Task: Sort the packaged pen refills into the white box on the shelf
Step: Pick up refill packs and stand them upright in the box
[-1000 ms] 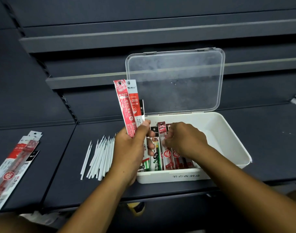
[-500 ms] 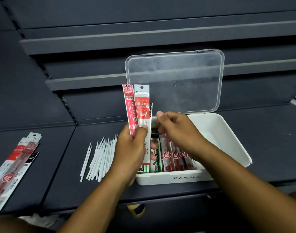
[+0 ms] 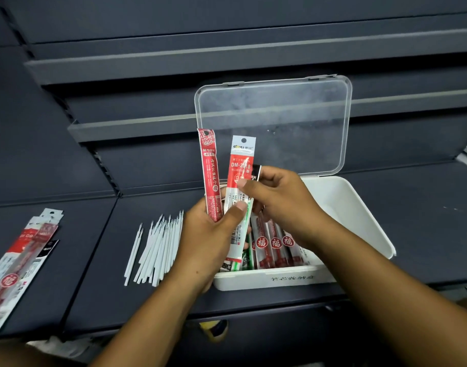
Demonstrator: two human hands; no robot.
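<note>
Gripping a small fan of packaged refills [image 3: 236, 242], the left hand [image 3: 208, 242] holds them upright just above the near-left corner of the white box [image 3: 359, 207], thumb pressed across their fronts and fingers curled behind. On the fan's outer side, away from the box's middle, is a narrow red packet [image 3: 209, 176]. Beside it is a white-and-red packet [image 3: 241, 165], and a black-topped packet [image 3: 256, 172] peeps out behind. The right hand [image 3: 282, 205], over the box's left half, pinches the white-and-red packet about midway up, thumb on its face and fingers curled at its back (whether the black-topped one is caught in the same pinch I cannot tell).

By the look of them, these packets are light, thin, glossy film sleeves. They would be floppy across the flat, stiffened lengthwise only by the slim refill inside, and apt to slide over one another. A pinch across the width near the middle, where the right hand has it, should peel one off cleanly. Taken by the hang-hole tab, it would likely droop and swing.

Several red packets [image 3: 276, 245] lie side by side in the box's left part. Loose white refills [image 3: 158, 250] lie just left of the box, and a further pile of packets [image 3: 20, 260] lies well to its left. The clear lid [image 3: 274, 123] stands open at the box's far edge.
</note>
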